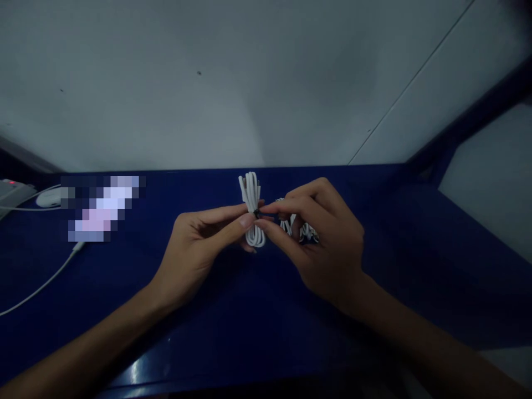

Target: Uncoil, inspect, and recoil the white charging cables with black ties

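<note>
A white cable (pixel 251 194), coiled into a narrow upright bundle, is held above the table's middle. My left hand (pixel 201 238) is closed on it, thumb in front and fingers behind. Round the bundle's waist runs a thin black tie (pixel 256 213). The thumb and forefinger of my right hand (pixel 328 238) pinch that tie from the right. Partly hidden behind my right hand lie more white cable bundles (pixel 308 231) with dark bits on them.
The blue table (pixel 249 321) meets a grey wall (pixel 187 100) at the back. To the left a blurred-out lit device (pixel 103 208) has a white cord (pixel 45 291) plugged in. Beyond it are a white rounded object (pixel 49 197) and a white box (pixel 12 194) with a red light.
</note>
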The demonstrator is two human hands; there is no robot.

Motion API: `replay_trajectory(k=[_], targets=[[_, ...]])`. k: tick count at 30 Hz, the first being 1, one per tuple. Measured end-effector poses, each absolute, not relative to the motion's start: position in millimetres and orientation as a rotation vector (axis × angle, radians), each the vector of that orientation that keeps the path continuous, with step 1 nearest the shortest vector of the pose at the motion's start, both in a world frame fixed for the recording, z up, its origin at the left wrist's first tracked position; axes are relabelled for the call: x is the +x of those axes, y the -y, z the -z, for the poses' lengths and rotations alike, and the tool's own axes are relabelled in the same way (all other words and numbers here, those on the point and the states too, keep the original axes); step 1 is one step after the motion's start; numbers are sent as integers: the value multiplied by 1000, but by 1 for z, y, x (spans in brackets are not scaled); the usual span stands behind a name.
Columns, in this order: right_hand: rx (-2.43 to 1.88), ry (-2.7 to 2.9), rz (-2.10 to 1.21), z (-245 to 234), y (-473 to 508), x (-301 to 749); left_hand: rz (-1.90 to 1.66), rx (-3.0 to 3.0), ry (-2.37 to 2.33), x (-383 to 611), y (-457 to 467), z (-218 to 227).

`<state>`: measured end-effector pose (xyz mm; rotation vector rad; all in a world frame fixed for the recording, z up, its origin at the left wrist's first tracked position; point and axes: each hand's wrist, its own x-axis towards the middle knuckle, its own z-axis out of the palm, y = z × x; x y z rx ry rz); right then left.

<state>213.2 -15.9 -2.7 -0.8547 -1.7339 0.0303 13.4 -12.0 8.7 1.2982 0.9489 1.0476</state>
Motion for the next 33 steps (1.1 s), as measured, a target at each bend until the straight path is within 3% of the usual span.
replay_trajectory(k=[13, 33], targets=[[-856, 1808, -177, 3, 14, 214, -1028, 1162, -866, 13, 9, -11], [-865, 1835, -143, 1, 14, 214, -1025, 1192, -854, 15, 7, -13]])
